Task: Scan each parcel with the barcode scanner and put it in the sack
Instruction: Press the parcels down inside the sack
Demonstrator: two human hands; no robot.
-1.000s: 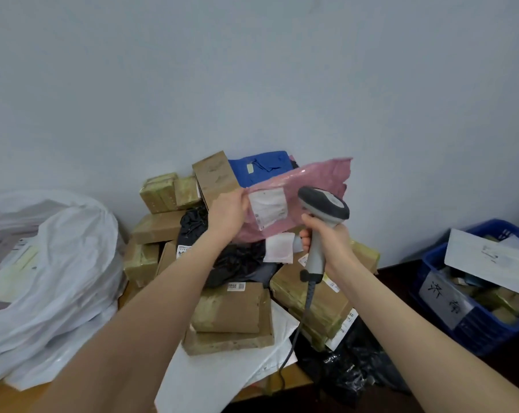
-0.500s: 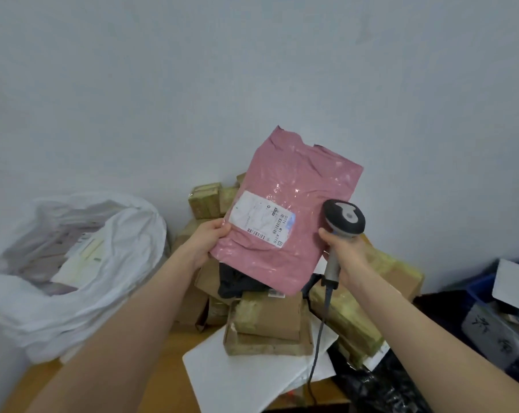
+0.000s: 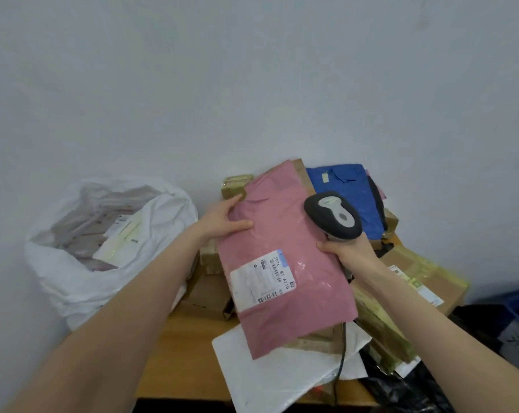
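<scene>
One pink parcel (image 3: 282,254), label up, is held over cardboard boxes (image 3: 210,296) piled on the counter (image 3: 177,362). Its far left edge is gripped by the fingers of the left hand (image 3: 222,222). At its right edge, one barcode scanner (image 3: 333,216) is gripped by the right hand (image 3: 347,248). Left of the parcel, one open white sack (image 3: 73,278) is seen, with flat packets inside. Behind the parcel, one blue parcel (image 3: 347,186) is seen.

Single head-worn view, looking forward and down, close over table (image 3: 192,347)
</scene>
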